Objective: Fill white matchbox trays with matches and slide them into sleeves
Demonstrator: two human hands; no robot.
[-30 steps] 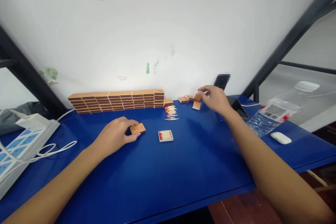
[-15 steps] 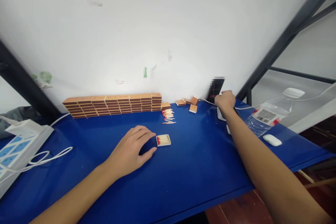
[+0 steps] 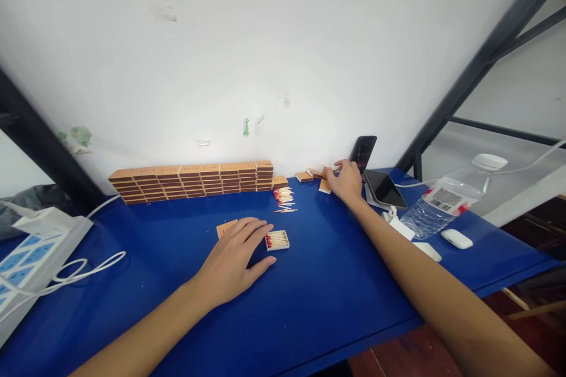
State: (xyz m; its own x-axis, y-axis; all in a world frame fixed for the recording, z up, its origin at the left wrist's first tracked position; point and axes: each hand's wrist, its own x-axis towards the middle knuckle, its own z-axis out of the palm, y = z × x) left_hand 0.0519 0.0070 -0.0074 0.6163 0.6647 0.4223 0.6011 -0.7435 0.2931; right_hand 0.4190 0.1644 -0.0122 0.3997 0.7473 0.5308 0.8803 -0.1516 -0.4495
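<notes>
One left hand (image 3: pixel 233 258) spread wide over blue table (image 3: pixel 309 300), just beside white tray (image 3: pixel 278 248) filled with matches (image 3: pixel 277 239); orange matchbox piece (image 3: pixel 226 228) partly hidden behind that hand. Right hand (image 3: pixel 345 181) at loose matchboxes (image 3: pixel 304 177), can't tell whether gripping one.

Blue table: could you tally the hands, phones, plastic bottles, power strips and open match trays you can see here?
Hands: 2, left hand and right hand
Phones: 2, leaning phone and flat phone
Plastic bottle: 1
Power strip: 1
Open match tray: 1
Total: 7
</notes>
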